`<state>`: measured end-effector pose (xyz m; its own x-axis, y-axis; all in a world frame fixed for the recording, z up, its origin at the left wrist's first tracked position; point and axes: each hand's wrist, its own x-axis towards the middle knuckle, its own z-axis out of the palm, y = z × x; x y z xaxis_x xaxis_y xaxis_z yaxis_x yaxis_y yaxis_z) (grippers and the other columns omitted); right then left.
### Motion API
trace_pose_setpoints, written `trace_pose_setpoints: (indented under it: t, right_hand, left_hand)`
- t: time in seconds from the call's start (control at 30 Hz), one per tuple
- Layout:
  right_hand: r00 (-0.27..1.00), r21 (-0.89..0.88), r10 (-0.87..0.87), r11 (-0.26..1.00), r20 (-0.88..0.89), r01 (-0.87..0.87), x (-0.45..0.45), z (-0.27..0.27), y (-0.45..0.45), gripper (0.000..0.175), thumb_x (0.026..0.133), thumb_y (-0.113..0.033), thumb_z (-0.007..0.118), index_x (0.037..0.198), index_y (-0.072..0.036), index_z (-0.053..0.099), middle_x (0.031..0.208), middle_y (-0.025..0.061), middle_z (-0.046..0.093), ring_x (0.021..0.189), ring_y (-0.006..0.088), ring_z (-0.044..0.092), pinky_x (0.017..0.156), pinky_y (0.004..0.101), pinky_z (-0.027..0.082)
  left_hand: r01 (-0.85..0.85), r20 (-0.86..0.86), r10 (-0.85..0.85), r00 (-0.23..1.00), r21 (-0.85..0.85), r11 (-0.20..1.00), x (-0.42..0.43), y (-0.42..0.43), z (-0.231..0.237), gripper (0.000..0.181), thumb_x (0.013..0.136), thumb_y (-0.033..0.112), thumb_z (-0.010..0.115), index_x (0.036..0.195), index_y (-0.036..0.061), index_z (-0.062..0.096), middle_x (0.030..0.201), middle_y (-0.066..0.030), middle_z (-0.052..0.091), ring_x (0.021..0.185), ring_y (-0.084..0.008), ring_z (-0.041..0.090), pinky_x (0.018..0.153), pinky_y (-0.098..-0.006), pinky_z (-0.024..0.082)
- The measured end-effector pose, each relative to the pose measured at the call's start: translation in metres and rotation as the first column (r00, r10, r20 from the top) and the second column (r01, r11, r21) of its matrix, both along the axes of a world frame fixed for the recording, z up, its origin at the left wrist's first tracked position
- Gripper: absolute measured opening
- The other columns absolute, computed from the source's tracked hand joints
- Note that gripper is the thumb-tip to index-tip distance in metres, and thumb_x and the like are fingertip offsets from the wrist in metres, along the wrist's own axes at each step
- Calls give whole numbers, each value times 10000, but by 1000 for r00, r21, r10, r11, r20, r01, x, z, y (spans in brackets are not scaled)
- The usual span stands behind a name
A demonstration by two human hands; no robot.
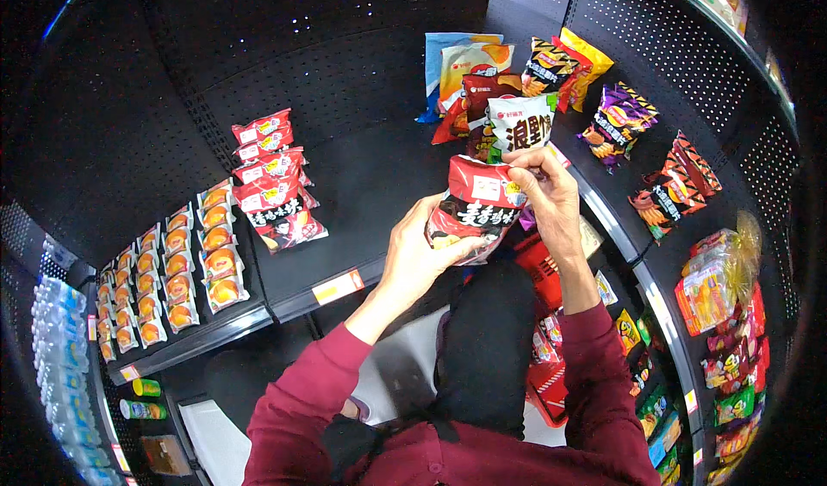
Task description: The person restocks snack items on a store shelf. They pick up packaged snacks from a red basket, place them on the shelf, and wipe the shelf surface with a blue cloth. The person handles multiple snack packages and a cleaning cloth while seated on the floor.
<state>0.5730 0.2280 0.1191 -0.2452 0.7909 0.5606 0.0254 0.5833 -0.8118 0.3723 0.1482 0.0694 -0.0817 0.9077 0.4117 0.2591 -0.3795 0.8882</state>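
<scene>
Both my hands hold a red and black snack bag (475, 211) in front of me, over the shelf's front edge. My left hand (420, 247) grips its lower left side, with the thumb across the bottom. The fingers of my right hand (549, 192) pinch its top right corner. Just behind it stand a white snack bag (524, 121) and a brown-red bag (481, 98). To the left, a row of similar red snack bags (281, 211) stands on the black shelf (349, 208), beside rows of small packaged buns (223, 273).
A metal shelf rail (242, 328) with price tags runs along the front. More chip bags (675, 192) stand on the right-hand shelf. Below my right arm is a red basket (549, 383) with packets. Bottled water (61, 370) is stacked at the far left.
</scene>
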Motion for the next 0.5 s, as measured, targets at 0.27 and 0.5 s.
trace_pose_setpoints:
  t: [0.27,0.5]
  right_hand:
    - [996,-228,58,971,-70,-72,-23,-30,31,606,964,-203,740,1460,0,456,1241,143,668,1078,177,648,905,303,538]
    - [830,-636,537,697,155,-332,-56,-65,70,713,884,-270,815,1460,-23,476,1271,92,683,1090,167,663,854,300,556]
  left_hand:
    - [-83,138,95,986,-89,993,-20,15,-31,571,802,211,891,1238,-8,594,1102,-84,726,997,-129,683,896,-304,552]
    - [-142,215,148,965,-44,989,-65,53,-60,451,895,184,759,1255,10,552,1136,-81,682,1015,-130,639,872,-298,529]
